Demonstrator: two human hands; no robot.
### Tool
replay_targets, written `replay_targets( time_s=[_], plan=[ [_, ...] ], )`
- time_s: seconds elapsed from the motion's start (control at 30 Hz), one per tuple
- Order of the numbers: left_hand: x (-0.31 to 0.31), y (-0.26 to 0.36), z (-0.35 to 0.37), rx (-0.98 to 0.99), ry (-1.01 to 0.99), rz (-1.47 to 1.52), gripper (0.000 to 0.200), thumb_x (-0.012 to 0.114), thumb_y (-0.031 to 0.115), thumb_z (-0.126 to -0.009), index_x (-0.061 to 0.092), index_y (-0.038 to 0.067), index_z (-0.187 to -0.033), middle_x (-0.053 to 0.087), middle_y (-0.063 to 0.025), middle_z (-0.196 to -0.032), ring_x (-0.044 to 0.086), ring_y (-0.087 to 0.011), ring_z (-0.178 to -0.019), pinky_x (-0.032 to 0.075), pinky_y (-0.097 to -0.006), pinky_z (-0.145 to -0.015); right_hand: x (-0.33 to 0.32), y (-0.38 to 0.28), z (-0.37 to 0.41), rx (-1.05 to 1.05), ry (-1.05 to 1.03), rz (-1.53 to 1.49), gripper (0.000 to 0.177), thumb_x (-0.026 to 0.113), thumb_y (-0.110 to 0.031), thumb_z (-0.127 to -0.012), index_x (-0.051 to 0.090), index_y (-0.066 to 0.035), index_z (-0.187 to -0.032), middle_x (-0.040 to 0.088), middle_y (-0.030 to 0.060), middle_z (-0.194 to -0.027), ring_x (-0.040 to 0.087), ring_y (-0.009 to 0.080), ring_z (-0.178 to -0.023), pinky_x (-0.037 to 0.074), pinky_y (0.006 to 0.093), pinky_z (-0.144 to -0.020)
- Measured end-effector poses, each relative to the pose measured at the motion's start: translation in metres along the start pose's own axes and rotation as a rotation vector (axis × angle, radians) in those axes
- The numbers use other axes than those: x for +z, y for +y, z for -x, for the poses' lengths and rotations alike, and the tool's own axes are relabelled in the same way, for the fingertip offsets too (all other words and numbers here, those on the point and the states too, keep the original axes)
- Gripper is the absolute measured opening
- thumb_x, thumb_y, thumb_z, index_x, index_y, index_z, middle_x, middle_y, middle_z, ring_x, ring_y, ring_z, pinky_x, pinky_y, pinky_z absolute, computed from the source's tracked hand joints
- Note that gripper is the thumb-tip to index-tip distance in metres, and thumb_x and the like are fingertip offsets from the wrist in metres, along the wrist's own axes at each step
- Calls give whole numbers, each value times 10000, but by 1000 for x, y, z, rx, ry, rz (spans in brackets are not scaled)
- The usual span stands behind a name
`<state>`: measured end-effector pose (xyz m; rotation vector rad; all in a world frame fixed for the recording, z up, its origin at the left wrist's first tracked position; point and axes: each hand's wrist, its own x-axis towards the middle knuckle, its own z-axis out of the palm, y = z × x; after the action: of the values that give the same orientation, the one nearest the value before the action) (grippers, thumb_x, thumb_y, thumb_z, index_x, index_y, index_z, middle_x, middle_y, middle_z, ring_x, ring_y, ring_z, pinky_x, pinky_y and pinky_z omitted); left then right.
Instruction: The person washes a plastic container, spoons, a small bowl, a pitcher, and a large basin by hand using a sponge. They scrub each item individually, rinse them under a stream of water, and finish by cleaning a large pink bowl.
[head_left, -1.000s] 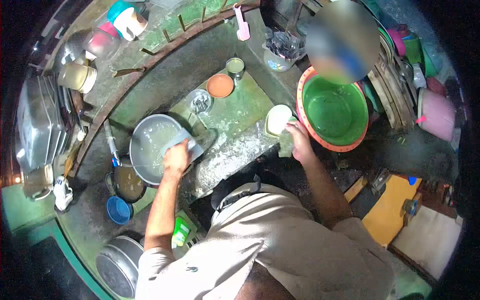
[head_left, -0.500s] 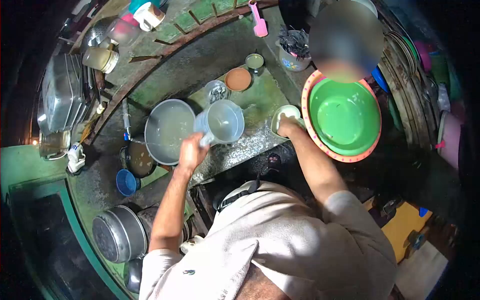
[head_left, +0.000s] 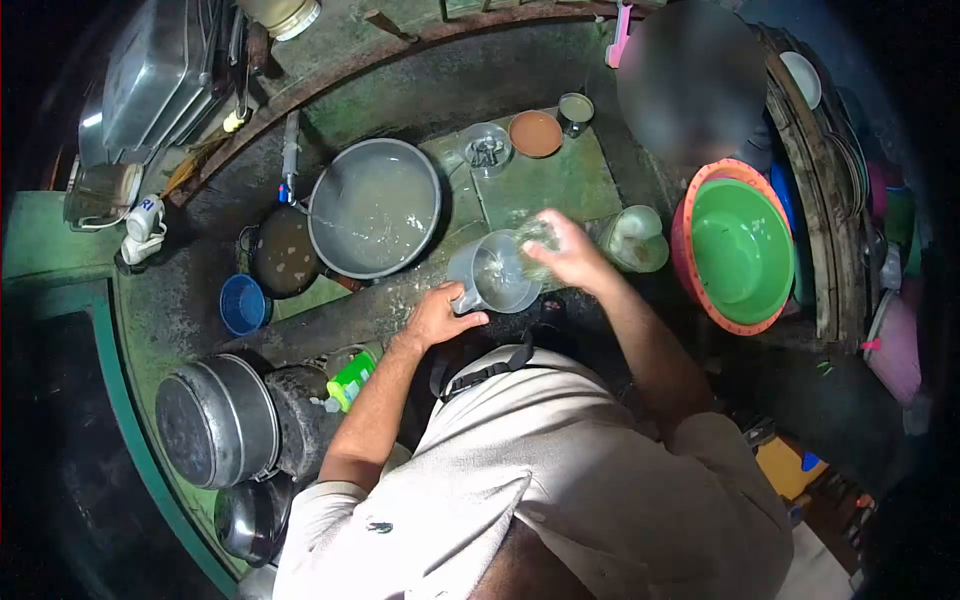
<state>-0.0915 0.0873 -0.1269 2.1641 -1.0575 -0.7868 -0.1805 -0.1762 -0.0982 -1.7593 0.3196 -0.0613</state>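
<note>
My left hand (head_left: 438,316) is closed round the handle of a clear plastic mug (head_left: 462,268), which is tilted with water in it. My right hand (head_left: 570,252) is beside the mug's rim, fingers apart and blurred, with splashing water (head_left: 530,240) around them. Nothing solid shows in it. A pale bowl (head_left: 636,240) rests to the right of my right hand. Behind the mug stand a brown bowl (head_left: 536,134), a steel cup (head_left: 576,108) and a clear container with metal items (head_left: 486,150). To the left is a large grey basin of cloudy water (head_left: 375,208).
A green basin (head_left: 738,250) inside an orange-rimmed one stands at the right. A dark pan (head_left: 284,252) and blue cup (head_left: 244,304) are at the left, under a tap pipe (head_left: 290,160). Large pots (head_left: 220,420) stand lower left; a blurred patch covers the upper right.
My right hand has moved left from the pale bowl to the mug and its fingers have spread. The mug has come closer to my body. The camera view has shifted.
</note>
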Motion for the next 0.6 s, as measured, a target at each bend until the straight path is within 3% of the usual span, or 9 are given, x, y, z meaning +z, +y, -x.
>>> replay_targets(
  time_s=[0.07,0.17,0.27,0.33,0.37,0.4,0.5,0.57,0.6],
  plan=[
    [-1,-5,-2,75,46,74,451,760,390,-754,547,-6,-776,595,-215,-780,582,-367,-762,458,-434,-698,25,1,4,-149,-99,521,494,724,-242,-801,513,-17,-1187,537,236,-1104,523,408,-1061,446,402,-907],
    [-8,-3,-7,-205,9,114,525,647,513,-802,574,-4,-751,623,-221,-806,610,-361,-782,474,-429,-708,47,25,2,-127,-343,660,398,661,-199,-828,529,-39,-1168,553,235,-1084,515,416,-1083,432,463,-921],
    [-11,15,-13,-232,23,14,438,666,457,-811,615,22,-822,623,-169,-721,602,-307,-679,466,-422,-644,85,53,-20,-33,-498,725,403,646,-191,-822,534,-43,-1180,588,224,-1090,513,408,-1124,428,467,-949],
    [-1,22,-20,-193,15,163,423,700,425,-793,585,18,-779,611,-178,-693,610,-323,-644,473,-420,-610,107,81,-49,-269,-775,722,422,634,-189,-790,540,-36,-1172,547,234,-1201,520,422,-1121,391,505,-979],
    [-2,31,-20,-205,11,102,439,708,424,-779,568,9,-769,616,-195,-707,626,-344,-685,485,-432,-646,112,91,-21,-286,-192,699,408,581,-198,-797,563,-26,-1166,589,204,-1174,521,407,-1136,364,512,-1001],
    [-6,40,-21,-215,7,38,456,717,424,-765,550,-1,-760,622,-211,-722,642,-364,-726,497,-444,-683,133,183,-37,-586,-15,1141,384,563,-229,-802,615,-18,-1119,640,158,-1111,488,399,-1199,340,507,-1027],
    [-1,35,-21,-151,60,43,430,712,388,-785,540,-5,-776,616,-217,-720,633,-387,-705,495,-438,-640,122,132,-49,-403,-423,1280,308,575,-230,-793,659,-7,-988,682,128,-985,557,388,-1131,418,508,-952],
    [-1,29,-21,-108,121,39,382,706,350,-800,551,1,-801,616,-216,-726,626,-402,-704,493,-433,-624,104,83,-35,-50,-457,716,265,552,-241,-816,667,-24,-916,692,120,-932,652,358,-895,514,450,-764],
    [-2,28,-19,-111,102,137,350,706,330,-802,568,11,-840,618,-220,-742,622,-405,-708,489,-440,-631,127,150,-45,-277,-423,688,258,504,-261,-876,653,-50,-875,688,93,-832,646,316,-674,518,403,-604]
  ],
)
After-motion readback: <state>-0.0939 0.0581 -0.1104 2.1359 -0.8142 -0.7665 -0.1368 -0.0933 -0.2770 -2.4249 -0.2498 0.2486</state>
